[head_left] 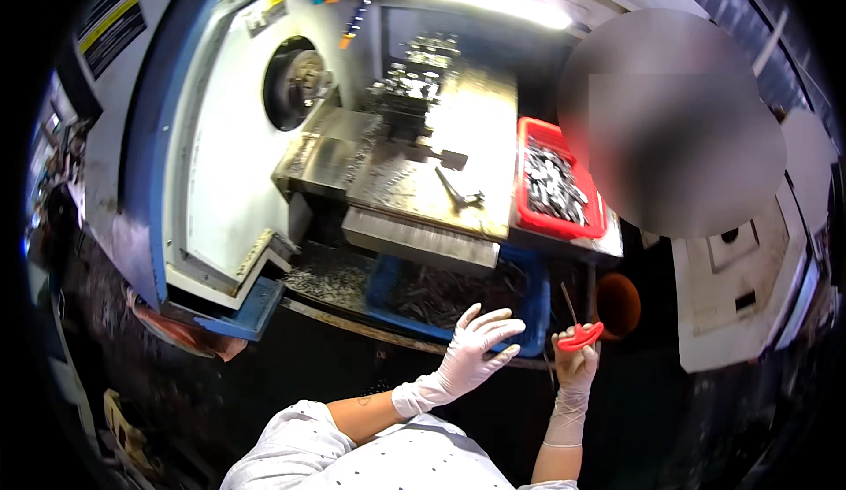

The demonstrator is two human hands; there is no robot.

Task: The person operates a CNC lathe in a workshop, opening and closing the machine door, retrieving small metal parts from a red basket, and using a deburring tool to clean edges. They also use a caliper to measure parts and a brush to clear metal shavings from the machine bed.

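Observation:
My left hand [472, 354], in a white glove, hovers above the near side of a blue bin [535, 309], its fingers apart and nothing in them. A dark tangle of metal shavings [449, 289] lies in that bin. To the right, my right hand [575, 370], also gloved, is closed around the red handle of a thin metal rod tool [582, 337]. The rod points up and slightly left, beside the bin's right end; its tip's shape is too small to tell.
A lathe bed [423, 212] carries a loose dark tool [456, 192] and tool blocks [412, 80]; its chuck [302, 83] is at left. Small metal pieces [553, 181] fill a red basket [523, 199]. An orange-brown bucket [619, 305] stands right of my right hand.

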